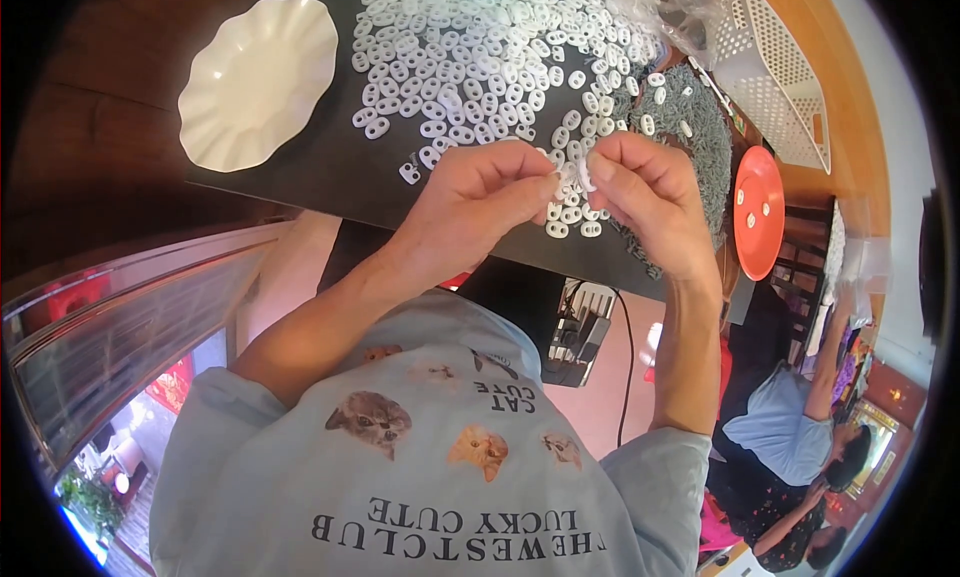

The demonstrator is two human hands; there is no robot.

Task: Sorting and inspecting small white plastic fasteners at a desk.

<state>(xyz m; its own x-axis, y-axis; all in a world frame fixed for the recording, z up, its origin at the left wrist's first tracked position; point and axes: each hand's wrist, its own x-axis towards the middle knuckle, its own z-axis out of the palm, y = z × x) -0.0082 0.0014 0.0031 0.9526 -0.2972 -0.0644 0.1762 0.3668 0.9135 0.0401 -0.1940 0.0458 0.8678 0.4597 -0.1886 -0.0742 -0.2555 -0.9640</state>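
My right hand [645, 197] pinches a small white oval two-hole plastic piece [586, 174] edge-on between thumb and forefinger, just above the dark table [340, 182]. Close beside it, my left hand [480, 192] is closed in a pinch, its fingertips almost meeting the right hand's. Whatever those left fingers hold is too small and hidden to name. Loose white two-hole pieces [440, 72] lie spread beyond both hands, and several more sit beneath the fingertips. To the right of them is a heap of small grey parts [705, 142], partly covered by my right hand.
A cream scalloped dish [258, 82] stands at the far left. On the right are a red plate [760, 217] holding a few white pieces and a white perforated basket [765, 77]. Clear plastic bags [690, 7] lie at the back. Two other people [790, 437] are at lower right.
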